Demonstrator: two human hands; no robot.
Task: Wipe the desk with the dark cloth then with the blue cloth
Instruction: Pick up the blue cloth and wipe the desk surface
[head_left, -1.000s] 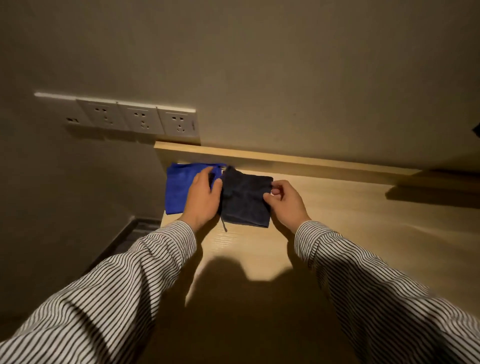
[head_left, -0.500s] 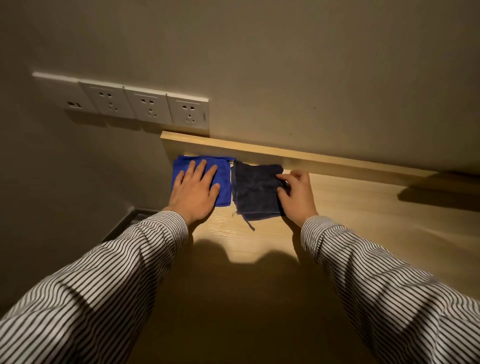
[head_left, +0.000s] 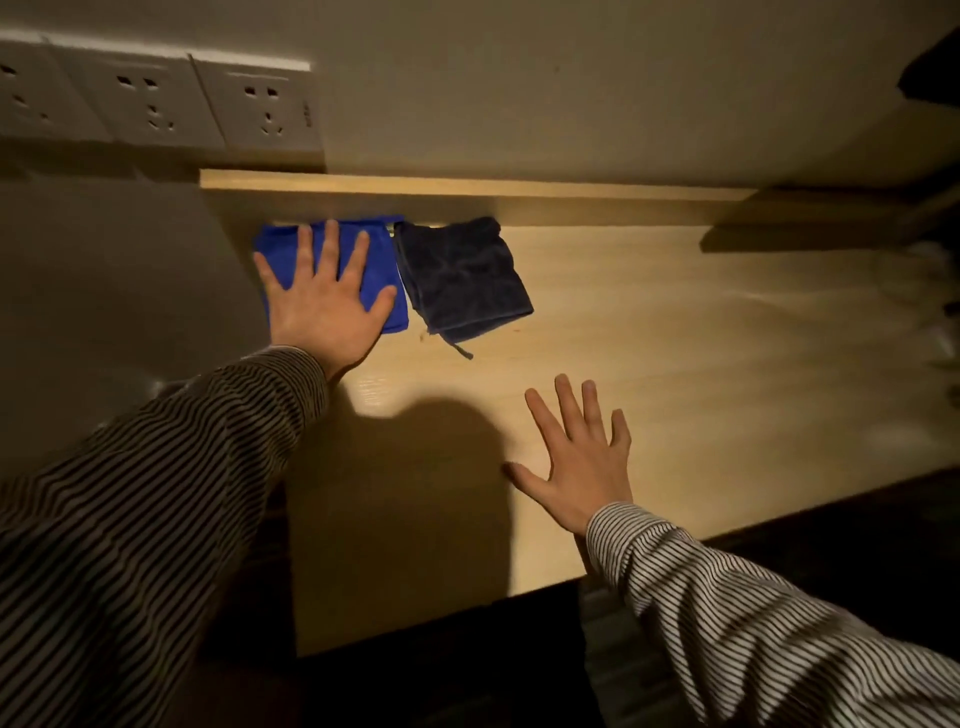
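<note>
Left hand (head_left: 324, 306) lies palm down with fingers straight and spread, pressing flat on the blue cloth (head_left: 378, 248) and curling round nothing. Right hand (head_left: 576, 462) is likewise flat and spread, holding nothing; we cannot tell whether it touches the desk (head_left: 675, 364) or hovers just over it. For edges, we note that the desk's left edge runs just outside the little finger of the left hand, and the raised back strip (head_left: 467, 187) stands just beyond that hand's fingertips, so on those two sides the room is short. The desk's near edge passes under the right wrist. Bare desk surface extends to the right of the right hand and ahead of its fingertips, as far as the back strip. The blue cloth sits under the left palm, its uncovered parts showing past the fingertips and beside the thumb. The dark cloth (head_left: 462, 275) lies just to the thumb side of the left hand, its left edge touching or nearly touching the blue cloth, and it is well ahead of the right hand's fingertips, free of both hands. A loose thread (head_left: 460, 348) trails from its near corner toward the right hand. Wall sockets (head_left: 260, 109) are mounted above and beyond the left hand; a small mark on the rightmost plate is too small for us to read.
</note>
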